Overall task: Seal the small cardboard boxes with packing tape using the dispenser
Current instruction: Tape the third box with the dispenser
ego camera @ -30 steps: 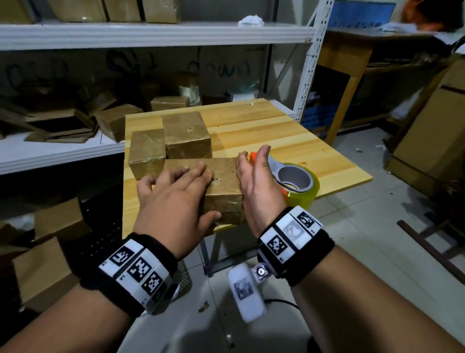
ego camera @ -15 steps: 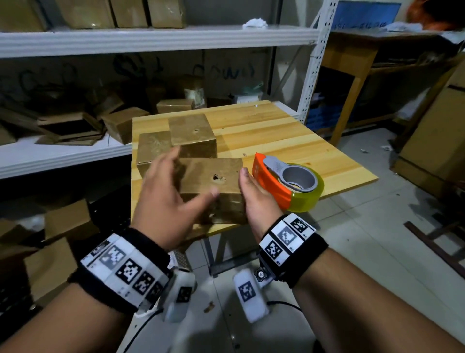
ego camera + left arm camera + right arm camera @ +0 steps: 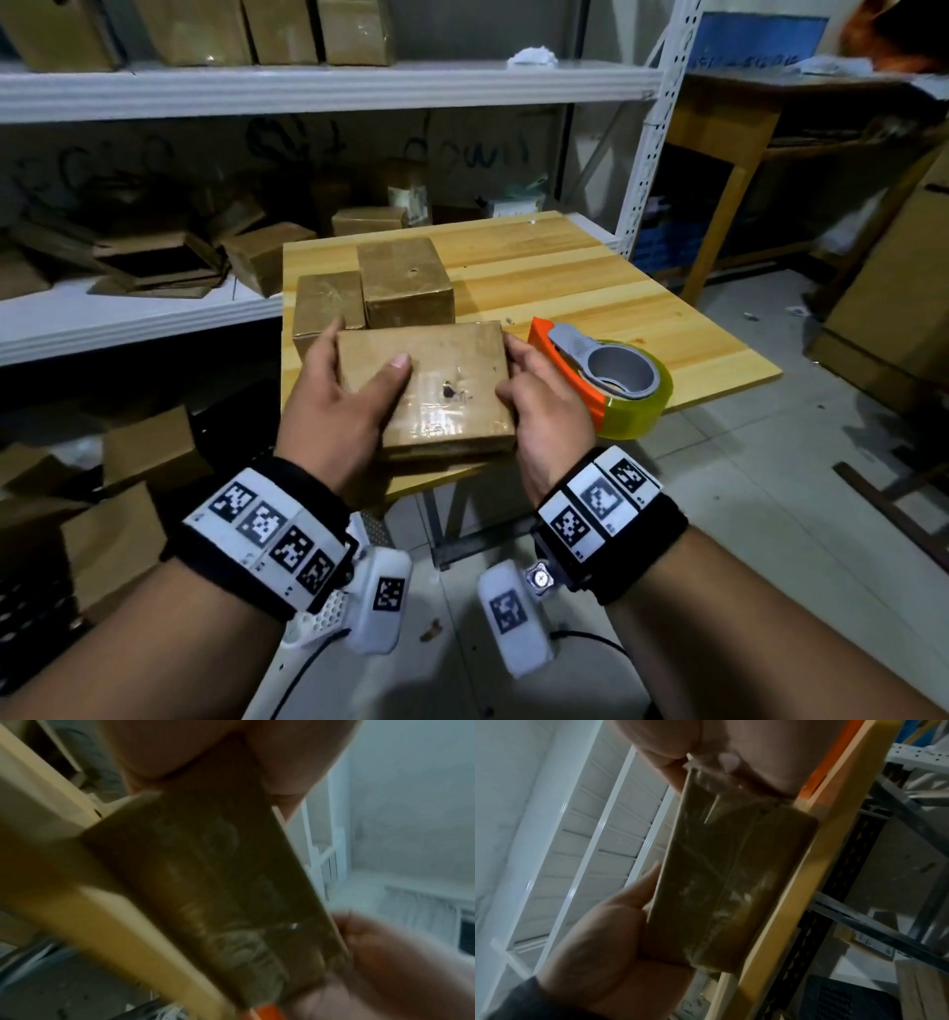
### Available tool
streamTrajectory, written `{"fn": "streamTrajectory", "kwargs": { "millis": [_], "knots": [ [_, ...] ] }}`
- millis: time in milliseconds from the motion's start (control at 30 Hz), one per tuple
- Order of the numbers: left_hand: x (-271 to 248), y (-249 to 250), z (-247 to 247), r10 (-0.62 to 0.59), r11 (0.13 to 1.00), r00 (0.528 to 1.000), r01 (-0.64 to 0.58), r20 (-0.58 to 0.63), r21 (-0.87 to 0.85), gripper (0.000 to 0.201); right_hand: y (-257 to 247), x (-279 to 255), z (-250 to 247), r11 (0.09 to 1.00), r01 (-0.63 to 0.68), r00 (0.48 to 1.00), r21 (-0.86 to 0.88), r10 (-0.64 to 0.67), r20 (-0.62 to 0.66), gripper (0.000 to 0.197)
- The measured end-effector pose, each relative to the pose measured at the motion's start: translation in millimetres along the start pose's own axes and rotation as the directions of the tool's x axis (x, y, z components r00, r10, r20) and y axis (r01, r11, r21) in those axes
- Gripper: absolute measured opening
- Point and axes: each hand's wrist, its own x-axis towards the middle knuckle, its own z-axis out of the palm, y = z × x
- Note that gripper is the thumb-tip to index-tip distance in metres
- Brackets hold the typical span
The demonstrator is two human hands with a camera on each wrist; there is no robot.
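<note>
I hold a small taped cardboard box (image 3: 441,385) (image 3: 218,882) (image 3: 731,882) tipped up at the near edge of the wooden table (image 3: 590,288). My left hand (image 3: 344,395) grips its left end, thumb across the top face. My right hand (image 3: 544,406) grips its right end, fingers curled round the side. The box's top has a small hole and glossy tape. Just right of my right hand lies the orange and grey tape dispenser (image 3: 601,375) with a yellowish tape roll. Two more small boxes (image 3: 405,288) stand behind on the table.
A white metal shelf (image 3: 308,87) behind and left carries more cardboard boxes and flattened cartons. A wooden desk (image 3: 719,123) stands at the back right. Large cartons (image 3: 898,288) sit on the floor at right, and more cartons (image 3: 128,493) at lower left.
The box lay flat under my left palm, with my right hand against its side. Both hands now grip its ends, and it is tipped up toward me at the table edge.
</note>
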Motion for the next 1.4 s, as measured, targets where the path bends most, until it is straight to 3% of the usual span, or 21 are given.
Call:
{"fn": "streamTrajectory", "kwargs": {
  "millis": [67,167,300,400,567,700,800,900,967,1100,1267,1400],
  "knots": [
    [-3,-4,4,0.055,0.997,0.998,-0.056,0.034,0.043,0.094,-1,-5,6,0.999,0.024,1.0,-0.033,-0.024,-0.004,0.033],
    [-5,-6,7,0.113,0.978,0.992,-0.12,0.05,0.168,0.112,4,-9,9,0.972,0.122,0.992,-0.203,-0.122,0.011,0.069],
    [-4,-6,9,0.142,0.965,0.989,-0.148,0.044,0.215,0.102,8,-10,10,0.888,0.213,0.969,-0.407,-0.245,-0.027,0.059],
    [-2,-8,10,0.138,0.97,0.989,-0.144,0.044,0.197,0.091,8,-9,14,0.882,0.22,0.96,-0.417,-0.272,-0.068,0.058],
    [0,-12,9,0.145,0.975,0.989,-0.147,0.019,0.169,0.07,5,-7,12,0.896,0.207,0.963,-0.393,-0.257,-0.079,0.034],
    [2,-14,7,0.132,0.983,0.991,-0.133,0.018,0.126,0.053,3,-8,12,0.891,0.199,0.963,-0.409,-0.255,-0.087,0.041],
    [4,-17,4,0.123,0.988,0.992,-0.123,0.015,0.091,0.064,3,-8,10,0.894,0.204,0.962,-0.398,-0.259,-0.089,0.042],
    [2,-16,1,0.096,0.994,0.989,-0.101,0.113,0.044,0.104,4,-7,10,0.884,0.219,0.959,-0.412,-0.273,-0.078,0.046],
    [2,-16,2,0.112,0.99,0.983,-0.123,0.148,0.066,0.115,6,-7,10,0.884,0.22,0.959,-0.413,-0.274,-0.076,0.047],
    [7,-22,2,0.099,0.992,0.983,-0.109,0.152,0.061,0.118,4,-7,8,0.898,0.214,0.963,-0.386,-0.259,-0.07,0.041],
    [8,-23,3,0.08,0.997,0.985,-0.079,0.156,-0.012,0.097,2,-6,4,0.909,0.218,0.968,-0.354,-0.248,-0.042,0.04],
    [9,-24,2,0.092,0.996,0.983,-0.093,0.159,-0.002,0.103,2,-6,4,0.9,0.225,0.966,-0.373,-0.257,-0.037,0.039]
  ]
}}
